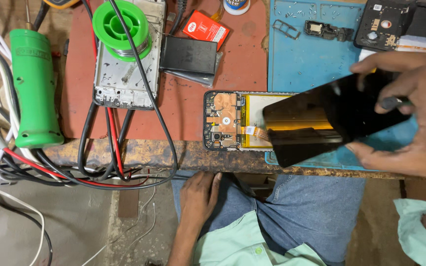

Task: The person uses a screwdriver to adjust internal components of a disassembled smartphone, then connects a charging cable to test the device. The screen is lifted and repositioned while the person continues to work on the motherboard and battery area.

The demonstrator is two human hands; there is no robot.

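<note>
**A:** Nearest first: left hand (pixel 198 197) parked palm-down on the jeans-clad thigh (pixel 311 207), fingers loosely spread and pointing up toward the counter (pixel 213 155) edge. Holding nothing, forearm coming in from the bottom of the frame.

**B:** And the right hand (pixel 410 113)?

**A:** Reaching in from the right, wrist bent, fingers curled round a black screen panel (pixel 331 118). Thumb under the lower edge, other fingers draped over the top. Also pinching some small dark tool (pixel 393 102), can't tell what kind.

**B:** Panel flat down?

**A:** Nope, tilted, lifted off the opened phone (pixel 228 120) lying at the front edge of the counter. Orange flex ribbon (pixel 257 131) running between the two.

**B:** Further back?

**A:** Green hot-air tool (pixel 33 83) on the left among cables, then a bare phone frame (pixel 126 74) with a green solder spool (pixel 121 27) on top, black battery (pixel 188 55) beside it. Blue mat (pixel 306 59) at the far right with tiny screws.
</note>
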